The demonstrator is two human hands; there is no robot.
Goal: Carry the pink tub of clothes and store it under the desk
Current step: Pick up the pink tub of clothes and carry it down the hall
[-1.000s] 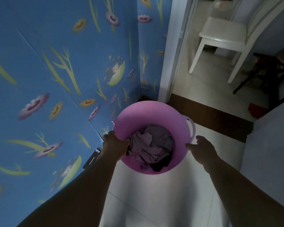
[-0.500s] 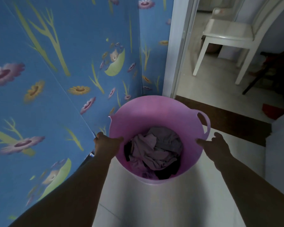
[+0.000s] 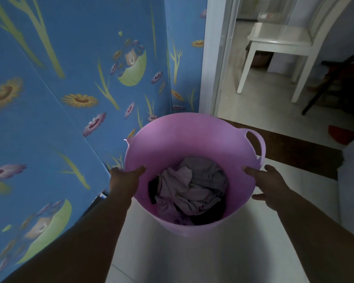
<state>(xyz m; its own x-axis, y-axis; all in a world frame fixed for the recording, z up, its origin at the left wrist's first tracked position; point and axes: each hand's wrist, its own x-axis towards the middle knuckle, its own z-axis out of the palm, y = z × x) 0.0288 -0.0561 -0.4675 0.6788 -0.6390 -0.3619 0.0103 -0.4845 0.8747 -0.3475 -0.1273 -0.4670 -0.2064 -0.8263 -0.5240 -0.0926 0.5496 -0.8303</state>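
1. Pink tub (image 3: 184,139) held in mid-view over pale floor tiles (image 3: 172,258), tilted a little toward the camera, mouth open upward.
2. Crumpled clothes (image 3: 192,186) heaped in the bottom, mostly greyish-lilac with a dark piece along the near edge.
3. Loop handle (image 3: 256,142) sticking out at the far right of the rim; only a small nub of rim visible at the far left.
4. Left hand (image 3: 124,179) closed on the left rim, thumb hooked over the inside wall, fingers hidden behind the outside.
5. Right hand (image 3: 269,183) against the right rim just below the handle, thumb lying on the rim, fingers spread and loose; possibly only pressing rather than gripping, hard to tell in the dim light.
6. Blue flowered wall (image 3: 70,82) close on the left, running to a corner beyond the tub.
7. White door frame (image 3: 215,58) just past that corner, with a dark brown threshold strip (image 3: 290,148) across the floor behind the tub.
8. White chair (image 3: 278,43) standing well beyond the doorway in the brighter room.
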